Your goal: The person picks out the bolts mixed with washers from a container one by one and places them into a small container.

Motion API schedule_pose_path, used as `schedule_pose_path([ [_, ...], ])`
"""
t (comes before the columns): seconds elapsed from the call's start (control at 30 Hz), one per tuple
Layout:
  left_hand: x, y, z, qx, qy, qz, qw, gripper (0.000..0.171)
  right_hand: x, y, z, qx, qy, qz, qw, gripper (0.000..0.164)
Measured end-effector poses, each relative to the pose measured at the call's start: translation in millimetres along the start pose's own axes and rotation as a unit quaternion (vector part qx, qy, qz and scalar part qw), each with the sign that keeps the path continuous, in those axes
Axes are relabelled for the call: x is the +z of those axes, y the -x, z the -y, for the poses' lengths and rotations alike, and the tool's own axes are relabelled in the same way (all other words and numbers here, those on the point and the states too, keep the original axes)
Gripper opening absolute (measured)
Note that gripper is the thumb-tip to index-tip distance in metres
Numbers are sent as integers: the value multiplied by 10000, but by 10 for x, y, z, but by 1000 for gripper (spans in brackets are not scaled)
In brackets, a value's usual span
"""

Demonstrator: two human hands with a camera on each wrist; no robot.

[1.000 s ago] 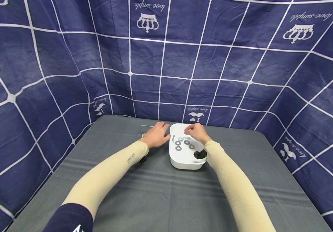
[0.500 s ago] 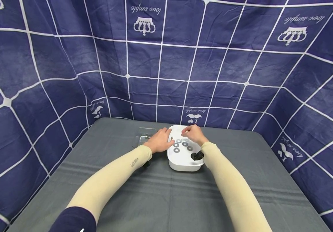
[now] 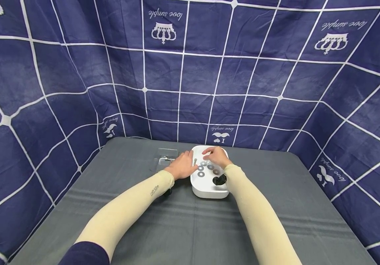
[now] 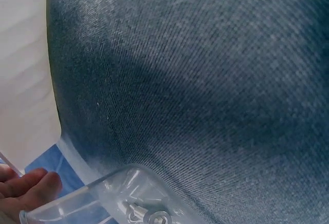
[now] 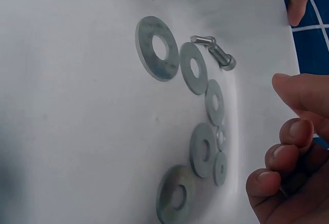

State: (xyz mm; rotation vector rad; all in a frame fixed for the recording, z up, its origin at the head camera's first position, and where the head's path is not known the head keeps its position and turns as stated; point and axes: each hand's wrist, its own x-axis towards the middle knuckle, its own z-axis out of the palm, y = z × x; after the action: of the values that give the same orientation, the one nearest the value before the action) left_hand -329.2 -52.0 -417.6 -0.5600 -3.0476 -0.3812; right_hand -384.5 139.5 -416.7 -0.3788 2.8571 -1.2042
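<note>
A white tub [image 3: 206, 189] stands on the grey cloth. Several flat washers [image 5: 157, 48] lie loose in it, with what look like two small bolts [image 5: 222, 57] beside them near one wall. My left hand [image 3: 182, 165] rests at the tub's left rim, thumb over the inside. Above the tub's far part is my right hand [image 3: 217, 156]. In the right wrist view its fingers [image 5: 280, 157] are loosely bent, and nothing shows between thumb and fingertips. Left of the tub, partly behind my left hand, is a clear plastic box [image 4: 136, 175] with a washer [image 4: 157, 217] and other metal parts in it.
Blue cloth [image 3: 196, 73] with white lines hangs behind and at both sides. Grey cloth [image 3: 163, 228] covers the table surface. A small black device [image 3: 219, 180] sits under the right wrist, over the tub.
My left hand has shifted right, onto the tub's left rim, and more of the clear box shows. My right hand has moved slightly left over the tub. The head view has shifted a little.
</note>
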Motion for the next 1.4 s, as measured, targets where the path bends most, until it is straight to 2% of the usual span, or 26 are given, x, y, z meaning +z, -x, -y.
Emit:
schedule_pose_path([
  [0.2,10,-39,-34,35,-39,-120,9999,73,92,-69,-59,-169,-94,-20,9998,25],
  [0.43,4,-25,-39,16,-111,-12,9999,69,254,-110,-115,136,-409,387,9983,29],
  [0.6,-5,-18,-35,93,-131,-60,9999,67,283,-117,-109,40,-452,437,9980,37],
  [0.8,21,-8,-25,25,-138,108,9998,70,332,-132,-139,-186,-188,672,9974,45],
  [1.07,67,-22,-33,12,-140,-32,9999,69,335,-119,-130,-307,67,659,9973,46],
  [1.23,42,-44,-32,-2,-190,-153,9997,67,318,-180,-136,-603,273,625,9958,42],
  [1.4,68,-32,-23,40,-155,-165,9997,65,328,-153,-139,-531,358,643,9959,38],
])
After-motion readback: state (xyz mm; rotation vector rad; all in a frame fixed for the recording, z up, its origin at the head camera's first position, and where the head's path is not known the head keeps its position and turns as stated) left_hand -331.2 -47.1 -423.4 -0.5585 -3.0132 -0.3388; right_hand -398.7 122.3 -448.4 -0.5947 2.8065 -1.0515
